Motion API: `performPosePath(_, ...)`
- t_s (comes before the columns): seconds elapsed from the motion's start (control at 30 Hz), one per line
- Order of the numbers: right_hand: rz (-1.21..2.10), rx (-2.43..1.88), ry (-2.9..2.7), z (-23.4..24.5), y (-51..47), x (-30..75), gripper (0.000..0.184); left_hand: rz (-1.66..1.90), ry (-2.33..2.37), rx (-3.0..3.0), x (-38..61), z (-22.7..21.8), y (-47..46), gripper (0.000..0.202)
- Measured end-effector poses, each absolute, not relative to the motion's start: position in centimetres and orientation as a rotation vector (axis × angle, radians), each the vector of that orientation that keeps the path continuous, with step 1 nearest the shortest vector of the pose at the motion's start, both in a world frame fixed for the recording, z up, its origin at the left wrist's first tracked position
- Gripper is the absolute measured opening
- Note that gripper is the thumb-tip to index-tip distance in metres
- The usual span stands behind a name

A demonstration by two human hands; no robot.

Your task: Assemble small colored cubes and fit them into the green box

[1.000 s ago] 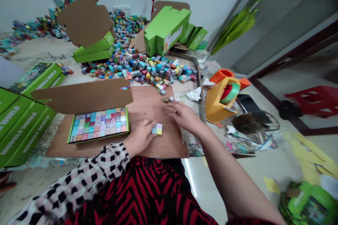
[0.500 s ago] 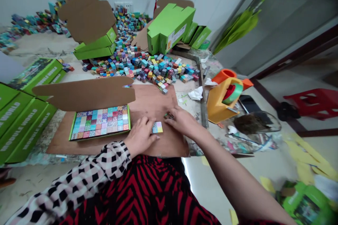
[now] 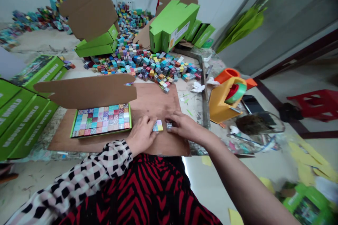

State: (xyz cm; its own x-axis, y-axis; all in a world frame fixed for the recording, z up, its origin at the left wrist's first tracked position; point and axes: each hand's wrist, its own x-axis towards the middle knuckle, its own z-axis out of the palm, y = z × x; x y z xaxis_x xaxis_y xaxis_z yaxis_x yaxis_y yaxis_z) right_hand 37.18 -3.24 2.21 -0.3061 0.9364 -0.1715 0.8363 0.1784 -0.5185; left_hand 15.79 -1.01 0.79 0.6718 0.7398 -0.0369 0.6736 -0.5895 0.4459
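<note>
On the brown board point(image 3: 158, 98), my left hand point(image 3: 141, 135) has its thumb and fingers closed about the left end of a small group of patterned cubes point(image 3: 159, 125). Blue and yellow faces of the cubes show; their left side is hidden by the fingers. Just to the right, my right hand point(image 3: 185, 125) pinches a small cube point(image 3: 169, 125) with a grey patterned face, a short gap from the group. Left of my left hand stands an open green box point(image 3: 130, 119) holding rows of colourful cubes, its cardboard lid point(image 3: 89, 91) raised behind.
A heap of loose cubes point(image 3: 148, 63) spreads behind the board. Green boxes point(image 3: 29, 123) are stacked at the left, and another green box point(image 3: 171, 24) lies at the back. To the right are a metal edge point(image 3: 204, 95), a yellow tape dispenser point(image 3: 220, 103) and a phone point(image 3: 252, 103).
The cube in my right hand now shows a grey patterned face, where dark green and brown showed before. My left hand stays at the cube group. The whole view has shifted slightly.
</note>
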Motion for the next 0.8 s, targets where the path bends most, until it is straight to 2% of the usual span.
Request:
performPosePath(0.23,0.771,-1.705,-2.183,1.4,-4.0,36.9,0.03,0.171,1.099,2.473,16.0,0.9,-0.9,0.041)
performPosePath(0.37,0.821,-1.636,-2.131,1.0,-4.4,36.5,0.046,0.158,1.108,2.475,15.9,0.9,-0.9,0.043)
performPosePath(0.5,0.825,-1.775,-2.0,1.0,-5.0,35.8,0.063,0.185,1.103,2.47,15.9,0.6,-0.9,0.046)
performPosePath(0.7,0.865,-1.771,-1.972,0.7,-5.4,34.3,0.049,0.208,1.065,2.436,15.9,0.5,-0.8,0.044)
performPosePath(0.8,0.918,-1.753,-1.952,0.9,-5.5,34.6,0.055,0.23,1.054,2.424,15.8,0.4,-0.8,0.047)
